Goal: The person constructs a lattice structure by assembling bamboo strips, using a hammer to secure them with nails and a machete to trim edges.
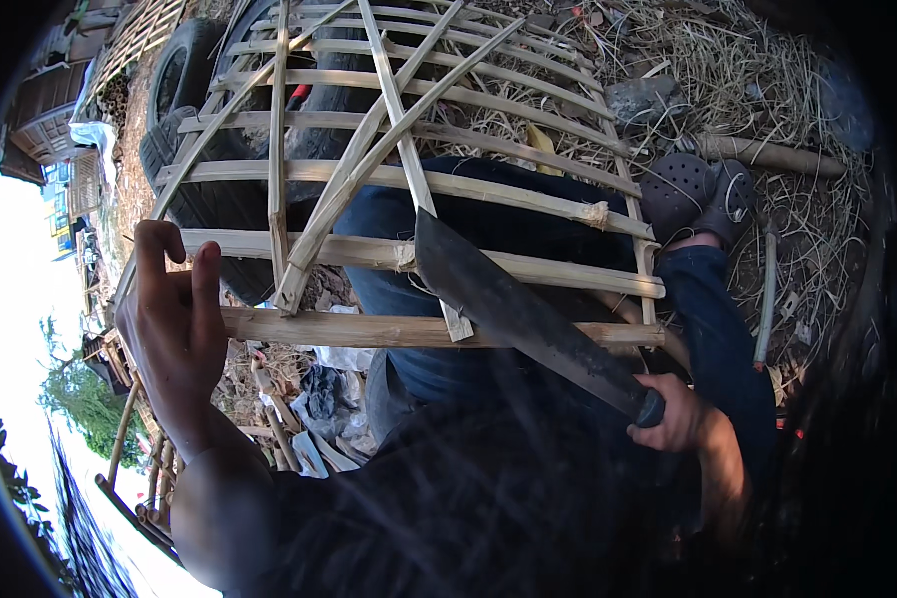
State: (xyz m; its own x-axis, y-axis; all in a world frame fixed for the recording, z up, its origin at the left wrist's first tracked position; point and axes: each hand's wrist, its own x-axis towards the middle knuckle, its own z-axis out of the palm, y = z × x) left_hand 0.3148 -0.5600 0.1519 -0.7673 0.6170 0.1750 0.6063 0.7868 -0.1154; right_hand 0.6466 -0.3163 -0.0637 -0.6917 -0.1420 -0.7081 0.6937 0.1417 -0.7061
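A lattice of split bamboo strips (558, 267) lies across my lap, with long slats crossed by upright and slanting ones. My left hand (174, 324) is closed at its left edge, where the nearest slat (349, 327) runs into the palm; index finger and thumb point upward. My right hand (673, 414) grips the handle of a machete (528, 317). Its broad dark blade slants up and left over the near slats. The tip lies by a slanting strip (399, 130), close to a knotted spot on a slat.
Old tyres (184, 65) lie under and beside the lattice at the left. My foot in a dark clog (678, 194) rests on straw-strewn ground, near a rock (643, 100) and a wooden stick (772, 156). Plastic scraps (329, 399) and bamboo offcuts litter the near ground.
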